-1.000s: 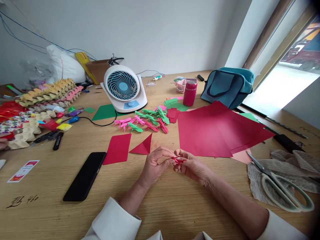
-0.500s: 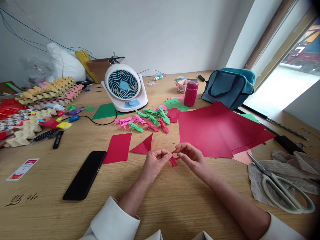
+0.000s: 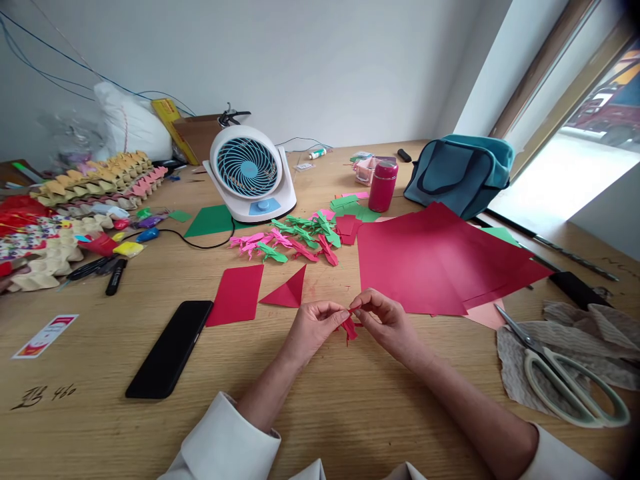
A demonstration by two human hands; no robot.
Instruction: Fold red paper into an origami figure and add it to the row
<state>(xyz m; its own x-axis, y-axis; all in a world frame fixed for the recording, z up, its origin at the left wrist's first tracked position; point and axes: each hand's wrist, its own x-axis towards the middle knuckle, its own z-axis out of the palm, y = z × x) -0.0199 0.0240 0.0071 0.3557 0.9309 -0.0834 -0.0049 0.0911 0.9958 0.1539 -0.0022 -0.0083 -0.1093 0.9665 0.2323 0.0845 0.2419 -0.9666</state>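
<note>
My left hand (image 3: 315, 327) and my right hand (image 3: 385, 321) meet just above the wooden table (image 3: 320, 413), both pinching a small folded red paper figure (image 3: 349, 327) between their fingertips. A red paper triangle (image 3: 289, 291) and a red rectangle (image 3: 236, 295) lie just beyond my left hand. Large red paper sheets (image 3: 440, 260) spread out past my right hand. A pile of finished pink, green and red folded figures (image 3: 293, 240) lies further back.
A black phone (image 3: 170, 348) lies to the left. Scissors (image 3: 560, 370) rest on a cloth (image 3: 590, 347) at the right. A small fan (image 3: 249, 173), a red flask (image 3: 383, 187) and a blue bag (image 3: 460, 173) stand behind. Craft items and markers (image 3: 100, 270) crowd the far left.
Both hands turned the red folded figure from lying flat between them to hanging downward, and shifted their pinch to its top. Nothing else on the table moved.
</note>
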